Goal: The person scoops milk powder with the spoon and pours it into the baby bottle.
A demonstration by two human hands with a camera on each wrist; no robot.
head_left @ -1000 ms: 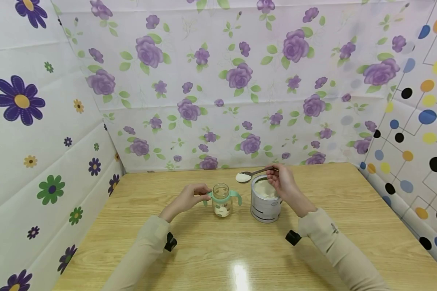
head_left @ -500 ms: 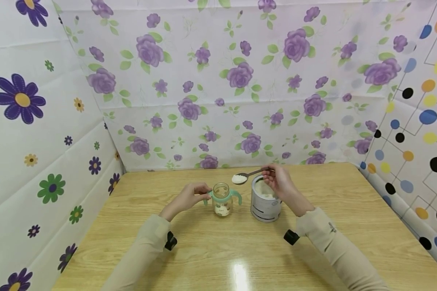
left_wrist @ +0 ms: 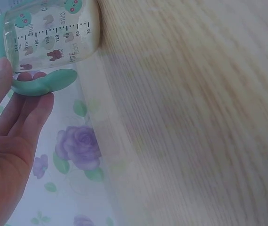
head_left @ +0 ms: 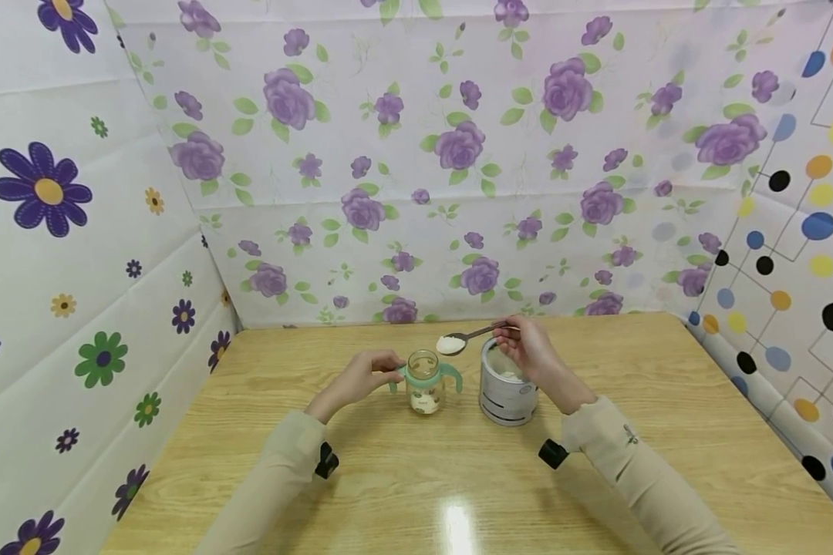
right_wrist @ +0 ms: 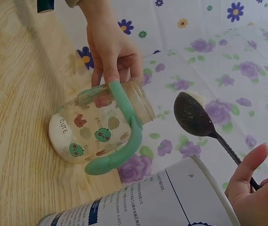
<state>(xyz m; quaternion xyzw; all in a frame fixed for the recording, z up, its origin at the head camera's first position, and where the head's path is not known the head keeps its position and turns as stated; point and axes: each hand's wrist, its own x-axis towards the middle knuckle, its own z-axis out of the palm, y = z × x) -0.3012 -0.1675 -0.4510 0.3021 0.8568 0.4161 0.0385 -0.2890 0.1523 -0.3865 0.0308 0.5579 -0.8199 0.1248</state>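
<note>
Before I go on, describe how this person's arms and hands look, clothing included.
Both arms wear long, pale beige sleeves, the left sleeve and the right sleeve. The right one bears a small dark mark, too small to make out. A small black block shows by the left cuff and another by the right. The left hand and right hand are gloveless.
</note>
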